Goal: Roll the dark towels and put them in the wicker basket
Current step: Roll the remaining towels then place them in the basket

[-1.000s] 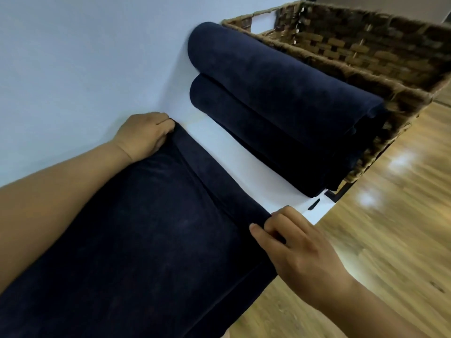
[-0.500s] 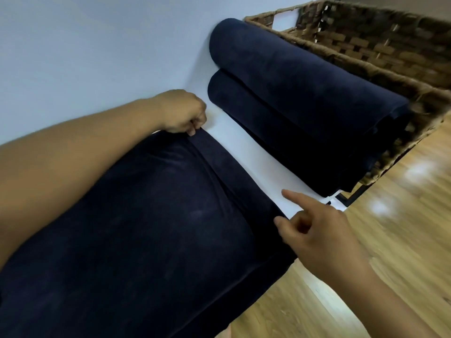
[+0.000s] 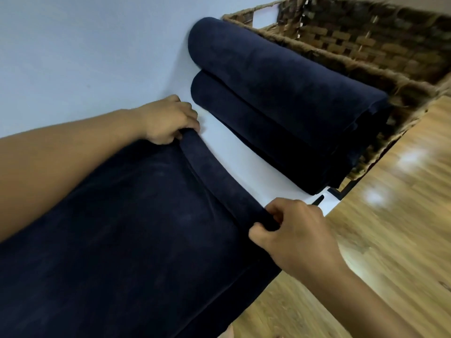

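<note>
A dark navy towel (image 3: 127, 235) lies flat on the white table, its far edge turned over into a narrow first roll. My left hand (image 3: 168, 123) grips the left end of that rolled edge. My right hand (image 3: 292, 228) pinches the right end between thumb and fingers. Beyond them two rolled navy towels (image 3: 280, 98) are stacked one on the other, leaning against the wicker basket (image 3: 366, 52) at the back right. What I can see of the basket's inside holds no towel.
The white table (image 3: 73, 57) stretches off to the left and ends just right of my right hand. Wooden floor (image 3: 390, 228) lies below at the right. A small black piece (image 3: 317, 200) sits near the table's edge.
My right hand has come back to the towel and closed on the rolled edge after lifting off with a finger out. My left hand has shifted its grip on the left end. The view has moved closer.
</note>
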`<state>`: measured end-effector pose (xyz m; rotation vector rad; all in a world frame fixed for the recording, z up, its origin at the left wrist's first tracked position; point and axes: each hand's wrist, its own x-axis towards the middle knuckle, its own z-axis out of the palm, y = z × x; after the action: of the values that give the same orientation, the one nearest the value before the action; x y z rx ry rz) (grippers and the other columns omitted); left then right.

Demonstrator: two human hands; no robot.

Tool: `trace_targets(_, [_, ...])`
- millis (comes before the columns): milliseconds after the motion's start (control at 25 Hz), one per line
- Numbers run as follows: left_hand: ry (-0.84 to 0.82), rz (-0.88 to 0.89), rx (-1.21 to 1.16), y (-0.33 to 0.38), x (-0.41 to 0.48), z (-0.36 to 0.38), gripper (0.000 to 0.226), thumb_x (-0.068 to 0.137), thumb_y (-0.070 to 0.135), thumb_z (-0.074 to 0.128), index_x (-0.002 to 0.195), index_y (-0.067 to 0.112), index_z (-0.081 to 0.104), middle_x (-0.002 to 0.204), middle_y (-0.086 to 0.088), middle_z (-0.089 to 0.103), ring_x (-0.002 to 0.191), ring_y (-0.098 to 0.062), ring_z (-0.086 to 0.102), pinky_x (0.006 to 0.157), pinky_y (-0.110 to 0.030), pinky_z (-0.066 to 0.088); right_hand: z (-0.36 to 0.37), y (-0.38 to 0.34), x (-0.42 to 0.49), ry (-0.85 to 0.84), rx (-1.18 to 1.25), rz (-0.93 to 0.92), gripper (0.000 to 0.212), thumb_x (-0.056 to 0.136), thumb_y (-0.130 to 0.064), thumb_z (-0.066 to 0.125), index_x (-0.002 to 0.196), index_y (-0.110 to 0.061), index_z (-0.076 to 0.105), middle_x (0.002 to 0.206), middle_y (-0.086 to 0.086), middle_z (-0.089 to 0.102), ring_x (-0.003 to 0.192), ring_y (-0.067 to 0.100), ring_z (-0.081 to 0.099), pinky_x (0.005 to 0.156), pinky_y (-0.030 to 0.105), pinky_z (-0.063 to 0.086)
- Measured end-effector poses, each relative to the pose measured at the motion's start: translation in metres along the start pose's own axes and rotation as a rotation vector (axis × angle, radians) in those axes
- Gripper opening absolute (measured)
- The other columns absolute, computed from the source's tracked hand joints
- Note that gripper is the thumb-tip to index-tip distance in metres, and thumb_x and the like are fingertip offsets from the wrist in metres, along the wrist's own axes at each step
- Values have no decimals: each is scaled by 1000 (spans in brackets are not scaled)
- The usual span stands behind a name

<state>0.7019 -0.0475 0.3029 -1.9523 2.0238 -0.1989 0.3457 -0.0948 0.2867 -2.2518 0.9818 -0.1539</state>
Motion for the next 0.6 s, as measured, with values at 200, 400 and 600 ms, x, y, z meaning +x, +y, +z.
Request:
trace_targets(200, [494, -220, -121, 22, -9, 37, 32, 64, -13, 57, 91, 3, 64, 81, -11, 59, 79, -36, 53, 60, -38, 42, 8, 8, 8, 385, -414, -382, 20, 68, -19, 76, 77, -13, 59, 66, -1, 53, 61, 21, 48, 48, 26, 33])
trace_targets(400, [550, -257, -179, 23, -64, 57, 31, 80, 9, 50, 105, 4, 68, 94, -12, 64, 88, -30, 54, 58, -41, 51, 27, 12, 3, 352, -498, -811, 33, 65, 12, 69, 71, -13, 49, 69, 3, 41, 67, 21, 37, 59, 35, 34])
trace_targets(600, [378, -313, -471, 23, -88, 41, 45, 89, 29, 40, 111, 6, 72, 101, -7, 67, 83, -23, 62, 77, -28, 47, 16, -3, -12, 19, -421, -681, 26, 86, -43, 57, 67, -25, 55, 64, -8, 48, 68, 15, 44, 62, 26, 38])
